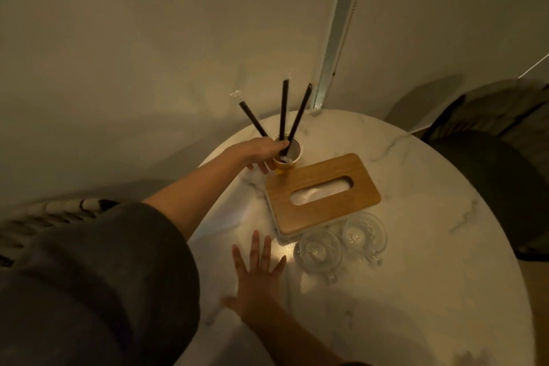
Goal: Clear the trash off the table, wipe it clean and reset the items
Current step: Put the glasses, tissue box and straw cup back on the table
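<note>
A round white marble table (pixel 416 291) fills the lower right of the head view. Near its far edge stands a paper cup (pixel 289 157) holding three black wrapped straws (pixel 283 110). My left hand (pixel 261 153) reaches across and grips the cup's left side, fingers curled around it. My right hand (pixel 257 279) lies flat on the tabletop near the front, fingers spread. A tissue box with a wooden lid (pixel 322 193) sits in the middle, just right of the cup. Two clear glass cups (pixel 341 244) stand against its near side.
A plain wall rises close behind the table, with a metal rail (pixel 335 38) running up it. A dark chair (pixel 490 163) stands at the right. A patterned cushion or seat (pixel 53 217) shows at the left, behind my dark sleeve.
</note>
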The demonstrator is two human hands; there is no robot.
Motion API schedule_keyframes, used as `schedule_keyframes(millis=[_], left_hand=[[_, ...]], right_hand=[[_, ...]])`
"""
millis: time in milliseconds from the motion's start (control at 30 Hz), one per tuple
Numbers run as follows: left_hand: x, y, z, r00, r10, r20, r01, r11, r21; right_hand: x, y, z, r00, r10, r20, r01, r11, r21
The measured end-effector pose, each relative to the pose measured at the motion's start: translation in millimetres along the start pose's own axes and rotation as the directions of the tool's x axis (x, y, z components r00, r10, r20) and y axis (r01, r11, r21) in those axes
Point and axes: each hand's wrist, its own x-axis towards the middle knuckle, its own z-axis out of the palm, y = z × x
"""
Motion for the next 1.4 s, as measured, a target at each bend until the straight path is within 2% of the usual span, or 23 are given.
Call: schedule_keyframes(millis=[133, 233, 367, 467, 533, 633, 700, 767, 833, 900, 1000, 1067, 1133, 1200, 1267, 1333, 1400], left_hand=[[2.4, 3.3, -1.5, 0.996, -0.01, 0.083, 0.008, 1.0, 0.027], [2.1, -0.9, -2.8, 0.997, 0.0, 0.077, -0.003, 0.999, 0.033], [-11.4, -11.1, -8.6, 0.997, 0.063, -0.045, -0.064, 0.997, -0.032], [-35.1, -22.6, -14.2, 0.973, 0.166, -0.163, -0.204, 0.946, -0.254], [-55.4, -40.0, -15.2, 0.947, 0.21, -0.241, -0.283, 0.902, -0.327], [-82.7, -87.2, -5.6, 0.915, 0.208, -0.345, -0.331, 0.877, -0.349], [-101.2, -130.3, 9.2, 0.899, 0.155, -0.411, -0.328, 0.858, -0.395], [-116.7, -183.1, 27.2, 0.879, 0.043, -0.474, -0.283, 0.849, -0.446], [-131.4, -243.5, 45.4, 0.853, -0.093, -0.514, -0.212, 0.838, -0.503], [-148.8, -304.7, 61.8, 0.827, -0.199, -0.526, -0.132, 0.84, -0.526], [-172.6, -388.8, 83.5, 0.762, -0.375, -0.528, 0.041, 0.841, -0.539], [-184.9, -434.7, 93.2, 0.682, -0.456, -0.572, 0.169, 0.859, -0.483], [-192.9, -473.9, 101.2, 0.639, -0.516, -0.57, 0.328, 0.853, -0.405], [-199.1, -508.1, 111.2, 0.653, -0.599, -0.464, 0.505, 0.8, -0.323], [-201.6, -539.3, 124.1, 0.689, -0.65, -0.321, 0.597, 0.76, -0.258], [-200.4, -559.0, 136.9, 0.713, -0.665, -0.225, 0.608, 0.745, -0.275], [-198.3, -563.6, 142.7, 0.708, -0.663, -0.243, 0.584, 0.744, -0.324]], right_hand=[[3.0, -2.3, 2.3, 1.0, 0.02, 0.003, -0.02, 1.0, -0.001], [5.0, -3.4, 1.0, 0.999, 0.039, 0.001, -0.039, 0.999, 0.002], [7.1, -2.4, -1.7, 0.997, 0.067, 0.033, -0.067, 0.997, -0.027], [8.8, -1.9, -6.2, 0.996, 0.071, 0.05, -0.071, 0.997, -0.012], [6.6, -3.8, -10.1, 0.995, 0.071, 0.067, -0.071, 0.997, -0.01], [7.9, -11.6, -21.4, 0.988, 0.087, 0.131, -0.083, 0.996, -0.04], [15.6, -20.4, -32.2, 0.973, 0.135, 0.185, -0.116, 0.987, -0.112], [24.6, -34.9, -43.0, 0.982, 0.105, 0.154, -0.082, 0.986, -0.148], [34.1, -54.5, -48.2, 0.997, -0.016, 0.081, 0.024, 0.994, -0.104], [43.0, -77.3, -46.7, 0.995, -0.057, 0.083, 0.06, 0.997, -0.04], [52.8, -105.4, -27.0, 0.992, 0.034, 0.119, -0.037, 0.999, 0.018], [55.3, -114.9, -12.5, 0.994, 0.068, 0.085, -0.068, 0.998, -0.005], [58.2, -120.2, -3.6, 0.994, 0.089, 0.057, -0.088, 0.996, -0.03], [60.6, -123.2, -0.5, 0.993, 0.11, 0.049, -0.107, 0.993, -0.055], [62.1, -124.5, 2.2, 0.99, 0.126, 0.056, -0.122, 0.99, -0.074], [62.0, -124.4, 3.3, 0.99, 0.125, 0.061, -0.12, 0.99, -0.077], [61.7, -124.7, 3.2, 0.992, 0.114, 0.059, -0.109, 0.991, -0.078]])
